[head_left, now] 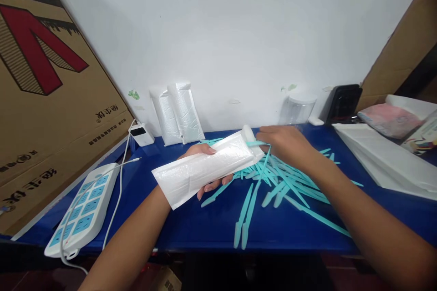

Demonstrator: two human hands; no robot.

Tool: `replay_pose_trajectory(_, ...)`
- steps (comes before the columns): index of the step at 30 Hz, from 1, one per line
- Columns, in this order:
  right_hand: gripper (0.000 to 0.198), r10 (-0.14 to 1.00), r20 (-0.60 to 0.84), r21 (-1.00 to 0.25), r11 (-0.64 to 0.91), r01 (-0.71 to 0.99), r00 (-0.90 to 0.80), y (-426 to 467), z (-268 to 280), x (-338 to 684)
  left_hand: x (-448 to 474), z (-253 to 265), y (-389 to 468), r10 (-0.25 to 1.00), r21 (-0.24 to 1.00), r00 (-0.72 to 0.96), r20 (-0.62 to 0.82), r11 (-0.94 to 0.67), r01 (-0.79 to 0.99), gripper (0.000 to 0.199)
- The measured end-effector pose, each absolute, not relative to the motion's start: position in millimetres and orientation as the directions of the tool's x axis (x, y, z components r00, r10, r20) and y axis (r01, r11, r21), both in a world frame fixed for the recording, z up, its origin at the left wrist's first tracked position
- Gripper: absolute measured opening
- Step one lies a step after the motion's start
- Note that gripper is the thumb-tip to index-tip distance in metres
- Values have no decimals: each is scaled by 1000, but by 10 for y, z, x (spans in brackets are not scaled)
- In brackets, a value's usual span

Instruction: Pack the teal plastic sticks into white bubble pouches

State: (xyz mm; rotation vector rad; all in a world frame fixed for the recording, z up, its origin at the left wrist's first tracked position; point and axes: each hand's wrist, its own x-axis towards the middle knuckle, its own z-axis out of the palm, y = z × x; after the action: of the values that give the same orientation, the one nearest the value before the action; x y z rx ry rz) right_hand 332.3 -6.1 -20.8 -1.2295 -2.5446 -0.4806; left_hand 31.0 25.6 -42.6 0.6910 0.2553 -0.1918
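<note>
My left hand (205,149) is closed around a white padded bubble mailer (208,163), thumb on top and fingers beneath. The mailer lies tilted, its open end up to the right. At that mouth my right hand (282,138) is closed on a teal eyebrow razor (256,143), whose inner end reaches into the opening. The right fingertips are partly hidden. Under and beside this hand spreads a loose pile of teal eyebrow razors (290,177). A few of them (243,225) lie apart near the table's front edge.
Two filled white mailers (184,111) lean on the wall. A power strip (85,209) with cables and a small white device (141,134) sit left. More flat mailers (382,163), a clear tub (300,108) and a black holder (344,102) stand right. A large carton (61,113) borders the blue table (201,232).
</note>
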Motion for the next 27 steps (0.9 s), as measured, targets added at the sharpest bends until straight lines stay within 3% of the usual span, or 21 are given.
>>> replay_pose_trajectory(2, 21, 700, 378, 183, 586, 790, -606, -90, -240, 3259, 344, -430, 245, -58, 621, 935, -349, 733, 277, 70)
replay_pose_trajectory(6, 60, 689, 439, 105, 597, 795, -576, -121, -310, 3169, 416, -416, 228, 62, 675, 894, -443, 679, 287, 66)
replay_pose_trajectory(11, 89, 652, 480, 55, 645, 762, -587, -172, -370, 3075, 543, -416, 218, 39, 739, 910, -412, 600, 308, 63)
replay_pose_trajectory(13, 98, 631, 484, 31, 679, 733, -606, -191, -386, 3045, 574, -409, 198, 85, 755, 916, -392, 599, 267, 60)
replay_pose_trajectory(17, 101, 552, 542, 66, 724, 686, -634, -154, -407, 3047, 555, -407, 171, 142, 749, 927, -348, 636, 184, 60)
replay_pose_trajectory(21, 101, 513, 640, 127, 664, 737, -572, -59, -387, 3140, 511, -463, 218, 208, 751, 938, -278, 656, 77, 62)
replay_pose_trajectory(25, 99, 565, 730, -8, 570, 821, -385, -2, -346, 3240, 474, -431, 241, 173, 783, 964, -203, 620, 54, 68)
replay_pose_trajectory(27, 94, 573, 777, -118, 540, 833, -262, 1, -327, 3262, 398, -321, 206, 233, 826, 961, -148, 564, -10, 68)
